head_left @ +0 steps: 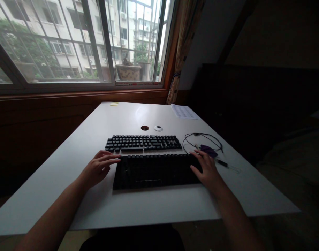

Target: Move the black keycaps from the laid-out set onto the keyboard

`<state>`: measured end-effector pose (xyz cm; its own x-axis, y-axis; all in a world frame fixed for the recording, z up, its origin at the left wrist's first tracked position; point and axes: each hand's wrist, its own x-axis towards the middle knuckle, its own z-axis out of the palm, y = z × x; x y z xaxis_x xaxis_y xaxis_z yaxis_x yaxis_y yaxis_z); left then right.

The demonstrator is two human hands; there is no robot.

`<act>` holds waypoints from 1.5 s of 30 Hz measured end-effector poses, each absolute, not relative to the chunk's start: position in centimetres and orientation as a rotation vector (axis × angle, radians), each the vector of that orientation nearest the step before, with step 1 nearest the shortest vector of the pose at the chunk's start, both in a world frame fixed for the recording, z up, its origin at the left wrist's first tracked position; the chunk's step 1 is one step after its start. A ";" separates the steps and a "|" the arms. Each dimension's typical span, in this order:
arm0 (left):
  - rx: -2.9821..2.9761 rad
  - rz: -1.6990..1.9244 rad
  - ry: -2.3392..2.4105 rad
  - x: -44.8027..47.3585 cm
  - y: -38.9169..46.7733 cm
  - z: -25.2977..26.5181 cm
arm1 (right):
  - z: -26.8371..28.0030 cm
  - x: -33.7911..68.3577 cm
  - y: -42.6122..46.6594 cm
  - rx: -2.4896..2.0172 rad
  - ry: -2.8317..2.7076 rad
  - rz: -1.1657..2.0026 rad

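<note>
A black keyboard [156,170] lies flat on the white table, with a row of keys along its far edge; the rest of its dark surface shows little detail. Just beyond it, black keycaps [143,142] stand in rows, some with gaps between them. My left hand [98,167] is at the keyboard's far left corner, fingers stretched out and pointing right, the fingertips at the edge. Over the keyboard's right end, my right hand [205,169] rests with thumb and fingers spread, the fingertips near the far right corner.
Right of the keycaps lie a looped black cable [214,136], a purple cloth-like item [208,150] and a small tool with a black handle and wire loops [222,163]. A round table hole [144,128], its cover [158,128], a paper sheet [184,111] and yellow notes [114,104] are farther back.
</note>
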<state>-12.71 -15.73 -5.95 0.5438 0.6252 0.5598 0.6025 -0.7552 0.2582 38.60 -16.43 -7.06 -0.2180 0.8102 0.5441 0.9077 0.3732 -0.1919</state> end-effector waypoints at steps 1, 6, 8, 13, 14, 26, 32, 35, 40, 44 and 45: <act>2.727 1.006 1.089 -12.7 -15.7 -6.0 | -7.0 38.6 -16.4 -1.471 -2.070 -0.216; 2.728 1.004 1.082 -12.8 -15.6 -6.2 | -7.0 38.6 -16.3 -1.436 -2.057 -0.223; 2.737 1.012 1.082 -12.7 -15.6 -6.1 | -7.0 38.6 -16.2 -1.439 -2.029 -0.247; 2.744 1.013 1.063 -12.8 -15.6 -5.9 | -6.9 38.6 -16.0 -1.459 -1.929 -0.296; 2.741 1.005 1.059 -12.8 -15.6 -5.9 | -6.8 38.5 -16.0 -1.456 -1.922 -0.306; 2.713 1.032 1.028 -12.6 -15.6 -6.0 | -6.3 38.3 -16.1 -1.386 -1.958 -0.302; 2.719 1.024 1.039 -12.7 -15.6 -5.9 | -6.0 38.2 -16.2 -1.352 -1.960 -0.281; 2.720 1.014 1.049 -12.6 -15.6 -6.0 | -6.0 38.3 -16.2 -1.327 -1.964 -0.301; 2.692 1.007 1.064 -12.4 -15.7 -5.8 | -6.2 38.4 -16.1 -1.315 -1.972 -0.327; 2.700 0.998 1.086 -12.3 -15.8 -5.6 | -6.0 38.1 -16.2 -1.317 -1.993 -0.329; 2.697 0.985 1.073 -12.3 -15.8 -5.6 | -5.9 38.0 -16.2 -1.317 -1.998 -0.327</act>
<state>-12.30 -15.85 -5.59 0.5487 0.6398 0.5381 0.5907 -0.7522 0.2920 37.98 -16.22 -5.89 -0.2278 0.6985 0.6784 0.8782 0.4482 -0.1666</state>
